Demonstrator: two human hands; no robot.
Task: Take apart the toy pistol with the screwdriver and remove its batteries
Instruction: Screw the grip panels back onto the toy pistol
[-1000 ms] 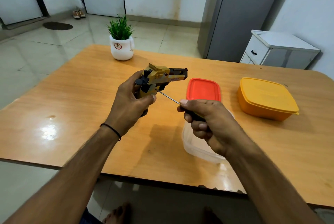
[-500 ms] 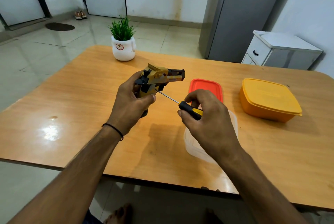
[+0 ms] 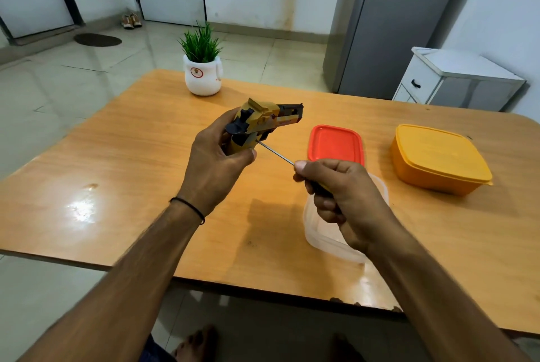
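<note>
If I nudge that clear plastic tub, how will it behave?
The clear tub looks thin-walled and empty, so probably light. On the glossy table it would likely slide, not tip. Near the front edge, it might fall off.

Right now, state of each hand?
Left hand: grips the yellow-and-black plastic toy pistol.
Right hand: grips the slim metal-shafted screwdriver.

We see a toy pistol [image 3: 263,121] in mustard yellow with black parts, and a screwdriver [image 3: 276,154] with a silver shaft and a dark handle. Our bench [image 3: 131,157] is orange-brown wood grain. We also note a red lid [image 3: 336,143], a yellow-orange box [image 3: 438,159] and a white pot [image 3: 203,81] of green leaves.
</note>
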